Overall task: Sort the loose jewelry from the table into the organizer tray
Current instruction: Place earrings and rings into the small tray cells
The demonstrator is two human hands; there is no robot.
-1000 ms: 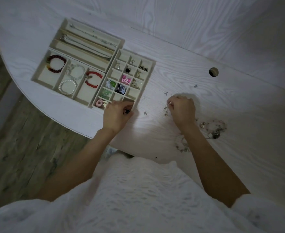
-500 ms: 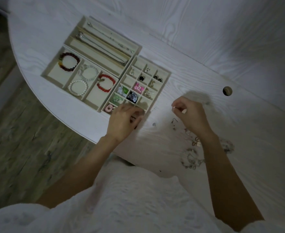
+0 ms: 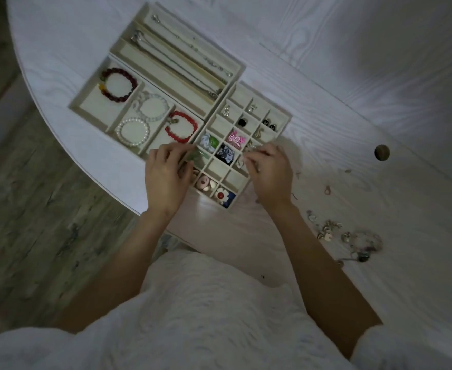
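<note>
The beige organizer tray (image 3: 242, 68) lies on the white table and holds necklaces at the back, bracelets (image 3: 118, 85) at the left and a grid of small compartments (image 3: 284, 118) at the right. My right hand (image 3: 271, 174) hovers over the grid's right side and pinches a small pale earring (image 3: 241, 162) at its fingertips. My left hand (image 3: 166, 180) rests on the grid's left edge, its fingers reaching toward a green piece (image 3: 199, 156). A red-and-white flower piece (image 3: 222, 195) sits in the nearest corner compartment. Loose jewelry (image 3: 352, 237) lies in a heap to the right.
A few single small pieces (image 3: 327, 189) are scattered on the table between the grid and the heap. A round cable hole (image 3: 381, 152) sits in the tabletop at the right. The table's curved edge (image 3: 91, 166) runs just left of the tray, above wooden floor.
My right hand has lifted a small piece off the table and carried it left over the grid. My left hand has slid left, uncovering the flower piece in the near corner compartment.
</note>
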